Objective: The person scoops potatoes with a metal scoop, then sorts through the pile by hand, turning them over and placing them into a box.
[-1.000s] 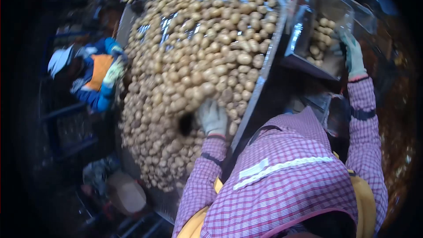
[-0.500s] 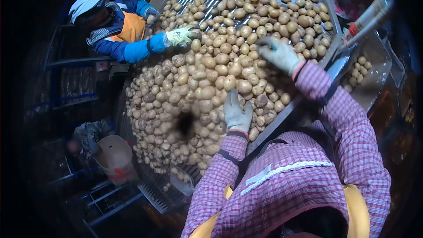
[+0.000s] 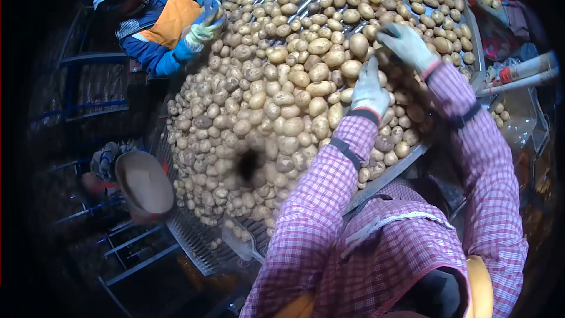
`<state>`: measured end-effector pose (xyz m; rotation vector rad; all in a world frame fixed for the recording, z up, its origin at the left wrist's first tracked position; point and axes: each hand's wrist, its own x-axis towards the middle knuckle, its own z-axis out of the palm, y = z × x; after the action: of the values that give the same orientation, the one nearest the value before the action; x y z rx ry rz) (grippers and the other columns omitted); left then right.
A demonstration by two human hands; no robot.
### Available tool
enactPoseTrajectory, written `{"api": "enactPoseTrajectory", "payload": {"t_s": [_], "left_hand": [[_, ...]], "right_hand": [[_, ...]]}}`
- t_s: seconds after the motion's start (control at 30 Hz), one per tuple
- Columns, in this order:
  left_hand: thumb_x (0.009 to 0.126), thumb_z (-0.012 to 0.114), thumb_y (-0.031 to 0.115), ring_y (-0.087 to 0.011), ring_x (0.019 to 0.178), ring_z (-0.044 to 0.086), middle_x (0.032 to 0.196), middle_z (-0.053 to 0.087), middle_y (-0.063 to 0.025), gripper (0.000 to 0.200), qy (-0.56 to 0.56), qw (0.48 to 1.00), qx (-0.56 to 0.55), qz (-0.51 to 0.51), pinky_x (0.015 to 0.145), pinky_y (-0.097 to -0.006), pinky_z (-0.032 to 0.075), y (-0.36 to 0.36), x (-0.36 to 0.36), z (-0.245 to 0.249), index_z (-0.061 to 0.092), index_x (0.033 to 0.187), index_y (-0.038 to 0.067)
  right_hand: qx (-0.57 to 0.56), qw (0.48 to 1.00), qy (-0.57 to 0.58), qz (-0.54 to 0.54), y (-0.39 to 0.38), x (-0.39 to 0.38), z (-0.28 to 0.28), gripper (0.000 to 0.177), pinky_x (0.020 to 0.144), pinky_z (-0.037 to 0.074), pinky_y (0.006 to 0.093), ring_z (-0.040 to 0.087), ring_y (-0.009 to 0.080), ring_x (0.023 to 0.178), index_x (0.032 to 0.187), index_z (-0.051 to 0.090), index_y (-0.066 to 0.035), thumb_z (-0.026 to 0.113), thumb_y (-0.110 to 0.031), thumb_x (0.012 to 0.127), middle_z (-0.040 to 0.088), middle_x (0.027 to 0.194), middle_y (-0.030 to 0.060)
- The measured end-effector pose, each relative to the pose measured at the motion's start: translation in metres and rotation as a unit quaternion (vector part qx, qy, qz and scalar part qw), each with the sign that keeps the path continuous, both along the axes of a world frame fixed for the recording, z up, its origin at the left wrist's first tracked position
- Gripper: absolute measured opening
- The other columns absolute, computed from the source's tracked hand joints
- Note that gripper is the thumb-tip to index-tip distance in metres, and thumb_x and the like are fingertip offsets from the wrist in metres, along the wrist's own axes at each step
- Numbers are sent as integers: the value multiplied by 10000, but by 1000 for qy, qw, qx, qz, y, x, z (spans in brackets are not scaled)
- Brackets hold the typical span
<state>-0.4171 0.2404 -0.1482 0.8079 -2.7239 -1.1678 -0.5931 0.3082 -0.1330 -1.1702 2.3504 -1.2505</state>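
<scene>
Many yellow-brown potatoes lie heaped on a metal grate table. My left hand, in a pale glove, reaches over the heap with its fingers stretched out against the potatoes. Just up and to the right, my right hand, gloved too, hovers over the potatoes with its fingers bent to the left, beside a larger potato. Whether those fingers grip anything is hard to make out. The two hands are close but apart.
Across the heap a co-worker holds both gloved hands together. A metal rim runs along my side. At the lower left are a tub and a scoop with potatoes. White pipes stick out at the right.
My left hand has moved up and right, closer to my right hand. The co-worker's hands have drawn back from the heap and come together. The tub has tilted, and the view has shifted.
</scene>
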Motion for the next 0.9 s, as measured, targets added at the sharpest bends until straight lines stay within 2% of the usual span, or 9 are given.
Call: {"api": "enactPoseTrajectory", "payload": {"t_s": [0.07, 0.13, 0.27, 0.33, 0.47, 0.67, 0.8, 0.87, 0.9], "left_hand": [[793, 667, 123, -415, 1393, 435, 1527, 398, -267, 817, -16, 999, 39, 8, 1172, -431, 358, -8, 5, 14, 336, 1534, 27], [818, 663, 156, -402, 1376, 461, 1507, 429, -262, 729, -39, 997, -29, -60, 1163, -437, 371, -16, 29, 29, 421, 1497, 46], [912, 635, 172, -341, 1164, 640, 1229, 676, -187, 352, 39, 995, -95, -6, 1044, -417, 487, -73, 69, 61, 663, 1243, 56], [936, 599, 179, -354, 1135, 651, 1221, 680, -189, 332, 49, 990, -125, 43, 1015, -410, 502, -115, 60, 62, 673, 1226, 37], [885, 623, 211, -360, 1246, 586, 1318, 629, -213, 483, -69, 977, -186, -75, 1071, -442, 457, -176, 2, 19, 607, 1341, 56], [821, 688, 235, -380, 1204, 590, 1266, 627, -213, 529, -128, 941, -310, -45, 1031, -470, 473, -174, -52, 5, 606, 1326, 100], [804, 767, 277, -286, 1084, 657, 1180, 674, -173, 590, -11, 992, -124, 11, 935, -403, 528, -178, -47, 13, 617, 1339, 76], [840, 749, 140, -165, 1001, 660, 1147, 670, -103, 566, 69, 958, 263, 95, 816, -286, 556, -171, -20, 42, 584, 1371, 38], [856, 700, 113, -227, 1095, 655, 1210, 648, -131, 605, 158, 889, 421, 92, 895, -323, 553, -173, 4, 45, 522, 1430, 46]], "right_hand": [[41, 998, -32, 37, -57, -17, -19, 355, 872, 552, 431, 709, 355, 989, 1111, 734, -57, 613, -332, 921, 735, 1022, 195], [211, 973, 0, 88, -95, -17, -29, 385, 948, 537, 435, 695, 348, 1068, 1180, 727, -91, 563, -349, 946, 725, 1118, 191], [305, 938, 64, 154, -118, -12, -44, 425, 977, 518, 460, 678, 377, 1088, 1240, 697, -122, 539, -399, 958, 711, 1167, 189], [326, 932, -6, 158, -115, -10, -38, 444, 964, 521, 456, 678, 377, 1085, 1242, 686, -110, 611, -410, 924, 714, 1149, 195], [275, 950, -26, 145, -81, 15, -24, 487, 957, 527, 457, 677, 364, 1100, 1214, 654, -102, 675, -448, 872, 705, 1157, 201], [275, 956, -9, 98, -73, 27, -30, 493, 965, 512, 474, 658, 343, 1132, 1213, 639, -101, 662, -472, 890, 681, 1205, 162], [248, 966, -8, 67, -72, 26, -35, 479, 973, 507, 474, 656, 347, 1131, 1206, 647, -95, 652, -460, 895, 681, 1203, 168], [265, 961, -43, 66, -74, 23, -33, 475, 981, 503, 465, 652, 345, 1139, 1202, 660, -87, 653, -443, 888, 680, 1213, 179], [250, 965, -62, 52, -74, 21, -32, 441, 954, 520, 457, 662, 351, 1115, 1163, 692, -80, 642, -419, 886, 694, 1185, 183]]}}
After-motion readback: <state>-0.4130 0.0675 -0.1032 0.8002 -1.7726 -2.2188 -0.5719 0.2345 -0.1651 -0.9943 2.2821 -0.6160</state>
